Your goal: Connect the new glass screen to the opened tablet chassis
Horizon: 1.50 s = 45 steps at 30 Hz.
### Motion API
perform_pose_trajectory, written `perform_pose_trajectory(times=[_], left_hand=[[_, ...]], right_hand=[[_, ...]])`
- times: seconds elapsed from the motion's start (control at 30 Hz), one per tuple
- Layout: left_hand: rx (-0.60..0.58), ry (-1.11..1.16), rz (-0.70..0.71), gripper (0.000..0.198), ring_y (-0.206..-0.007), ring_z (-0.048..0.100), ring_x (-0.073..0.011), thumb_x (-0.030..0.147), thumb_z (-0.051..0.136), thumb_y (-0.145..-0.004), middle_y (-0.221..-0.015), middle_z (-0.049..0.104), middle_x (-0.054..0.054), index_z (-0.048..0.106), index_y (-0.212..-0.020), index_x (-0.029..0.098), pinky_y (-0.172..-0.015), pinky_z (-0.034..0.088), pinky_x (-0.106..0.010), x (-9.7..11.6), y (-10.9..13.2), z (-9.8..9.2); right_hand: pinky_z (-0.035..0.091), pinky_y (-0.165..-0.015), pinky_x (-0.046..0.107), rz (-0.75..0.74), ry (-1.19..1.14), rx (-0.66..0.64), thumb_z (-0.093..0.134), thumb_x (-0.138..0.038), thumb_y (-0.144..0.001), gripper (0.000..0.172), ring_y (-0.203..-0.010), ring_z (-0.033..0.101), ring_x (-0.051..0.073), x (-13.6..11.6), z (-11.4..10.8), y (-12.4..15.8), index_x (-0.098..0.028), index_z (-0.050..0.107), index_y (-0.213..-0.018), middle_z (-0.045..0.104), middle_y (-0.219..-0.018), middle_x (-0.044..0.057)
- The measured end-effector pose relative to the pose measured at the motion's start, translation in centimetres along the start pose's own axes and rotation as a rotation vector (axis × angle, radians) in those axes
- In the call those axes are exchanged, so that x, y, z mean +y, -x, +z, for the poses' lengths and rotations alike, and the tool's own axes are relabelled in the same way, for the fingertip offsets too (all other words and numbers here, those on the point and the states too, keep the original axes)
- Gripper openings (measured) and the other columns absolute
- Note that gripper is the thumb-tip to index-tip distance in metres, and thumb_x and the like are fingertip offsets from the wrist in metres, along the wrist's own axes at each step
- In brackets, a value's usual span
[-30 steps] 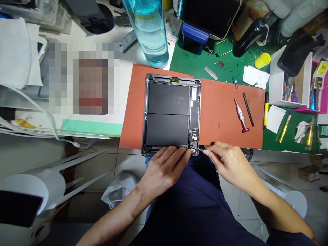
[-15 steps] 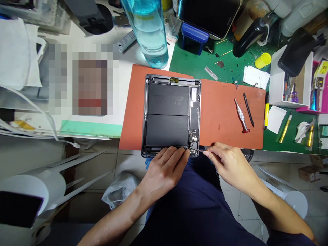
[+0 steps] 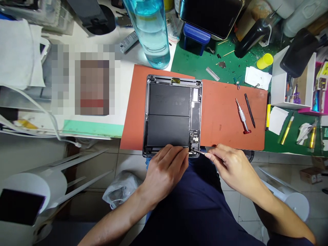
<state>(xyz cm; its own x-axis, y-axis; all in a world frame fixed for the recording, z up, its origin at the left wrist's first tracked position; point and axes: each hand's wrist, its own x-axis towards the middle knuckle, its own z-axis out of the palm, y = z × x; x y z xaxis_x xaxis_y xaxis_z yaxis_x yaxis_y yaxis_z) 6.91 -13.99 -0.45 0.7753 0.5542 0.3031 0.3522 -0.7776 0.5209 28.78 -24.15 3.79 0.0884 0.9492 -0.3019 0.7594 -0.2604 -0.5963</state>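
Observation:
An opened tablet shell with two black battery cells lies on an orange mat at the bench's near edge. My left hand rests on the shell's near edge, fingers together and pressing at the lower right corner. My right hand pinches thin metal tweezers, whose tips reach into that same corner beside the small board.
A screwdriver with a red tip and a black spudger lie on the mat's right part. A blue water bottle stands behind the tablet. A white organiser box, yellow cap and small tools crowd the green mat.
Both hands stay at the tablet's lower right corner. The tweezers' tips have shifted only slightly; the view has drifted a little.

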Motion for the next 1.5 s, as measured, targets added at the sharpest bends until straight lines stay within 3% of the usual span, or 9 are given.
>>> perform_pose_trajectory(times=[0.3, 0.83, 1.1, 1.27, 1.5], left_hand=[[-0.032, 0.106, -0.162, 0.009, -0.084, 0.071, -0.0158, 0.011, 0.064, -0.099, -0.092, 0.071, -0.002, 0.07, -0.102, 0.018, -0.083, 0.061, -0.031, 0.4, -1.2, 0.3], [-0.106, 0.367, -0.368, 0.013, -0.081, 0.069, -0.0123, 0.014, 0.063, -0.1, -0.09, 0.073, 0.0, 0.073, -0.098, 0.022, -0.076, 0.053, -0.025, 0.2, -1.7, -0.3], [-0.203, 0.372, -0.435, 0.014, -0.075, 0.063, -0.0112, 0.016, 0.061, -0.1, -0.084, 0.068, 0.002, 0.072, -0.092, 0.021, -0.07, 0.046, -0.025, 0.1, -1.9, -0.8], [-0.223, 0.376, -0.46, 0.015, -0.075, 0.062, -0.012, 0.017, 0.06, -0.101, -0.084, 0.068, 0.002, 0.071, -0.093, 0.022, -0.07, 0.045, -0.026, 0.2, -2.2, -1.0], [-0.214, 0.387, -0.467, 0.014, -0.074, 0.063, -0.012, 0.017, 0.061, -0.1, -0.083, 0.069, 0.002, 0.073, -0.093, 0.023, -0.068, 0.044, -0.025, 0.3, -2.3, -1.0]], right_hand=[[0.04, -0.061, 0.03, -0.04, 0.004, 0.028, 0.049, -0.029, -0.113, 0.035, -0.061, 0.058, 0.014, -0.5, -0.2, 0.1, -0.017, 0.075, -0.092, 0.063, -0.075, 0.001], [0.041, -0.061, 0.031, -0.023, -0.02, 0.046, 0.05, -0.029, -0.112, 0.033, -0.061, 0.058, 0.015, -0.5, 0.4, 0.3, -0.017, 0.076, -0.094, 0.063, -0.074, 0.001], [0.042, -0.061, 0.03, -0.055, 0.017, 0.06, 0.049, -0.029, -0.112, 0.032, -0.063, 0.059, 0.015, -0.3, 0.3, 0.1, -0.017, 0.075, -0.098, 0.064, -0.078, 0.002], [0.043, -0.061, 0.031, -0.011, 0.05, 0.146, 0.048, -0.032, -0.113, 0.033, -0.063, 0.058, 0.015, -0.2, -0.1, 0.5, -0.017, 0.075, -0.101, 0.066, -0.083, 0.005], [0.049, -0.061, 0.03, 0.185, -0.336, 0.184, 0.064, -0.048, -0.105, 0.028, -0.07, 0.06, 0.017, -0.6, 0.7, 0.2, -0.022, 0.072, -0.104, 0.067, -0.084, 0.003]])
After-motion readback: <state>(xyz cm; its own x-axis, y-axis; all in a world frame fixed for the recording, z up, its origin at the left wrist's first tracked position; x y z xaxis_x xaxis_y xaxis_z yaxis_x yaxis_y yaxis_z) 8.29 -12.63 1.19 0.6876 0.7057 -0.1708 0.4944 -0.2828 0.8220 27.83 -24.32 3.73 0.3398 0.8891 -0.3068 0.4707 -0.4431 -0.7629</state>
